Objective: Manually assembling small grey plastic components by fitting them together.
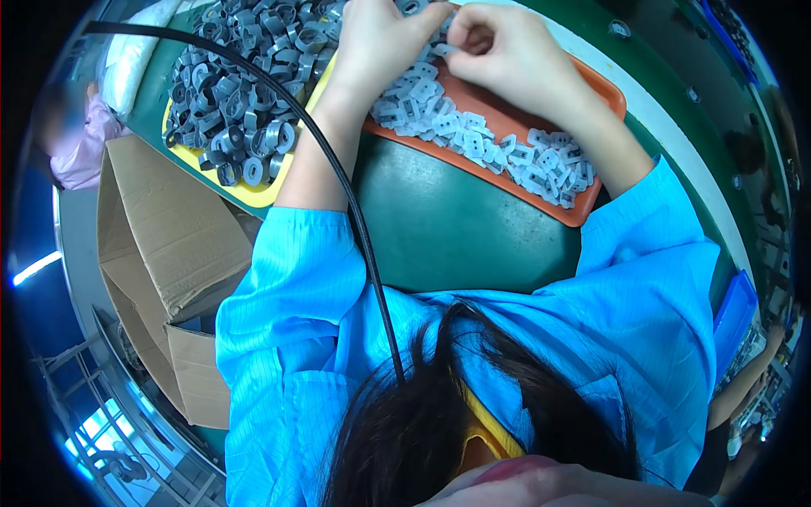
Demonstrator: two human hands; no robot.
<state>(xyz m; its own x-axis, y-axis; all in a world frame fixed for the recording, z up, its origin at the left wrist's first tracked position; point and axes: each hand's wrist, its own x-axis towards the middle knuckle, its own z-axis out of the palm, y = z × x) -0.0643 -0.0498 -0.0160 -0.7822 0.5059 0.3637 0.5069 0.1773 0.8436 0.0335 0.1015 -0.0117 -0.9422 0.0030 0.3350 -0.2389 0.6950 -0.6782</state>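
Observation:
At the top edge, my left hand (pixel 372 38) is closed, its thumb stretched to the right, around a grey plastic ring (pixel 412 7) that is partly cut off by the frame. Close beside it, my right hand (pixel 515 59) is pinched, with a small white plastic piece (pixel 443 51) at its fingertips. Both hands are over an orange tray (pixel 507 110) of small translucent white plastic pieces (pixel 473 139). Left of my left forearm, a yellow tray (pixel 258 196) is heaped with grey plastic rings (pixel 245 93).
A green table (pixel 456 220) lies under the trays. An open cardboard box (pixel 173 228) stands at the left, below the yellow tray. A black cable (pixel 338 160) crosses the view over my left forearm. Another person in a pink sleeve (pixel 89 144) is at the far left; a blue bin (pixel 735 317) is at the right.

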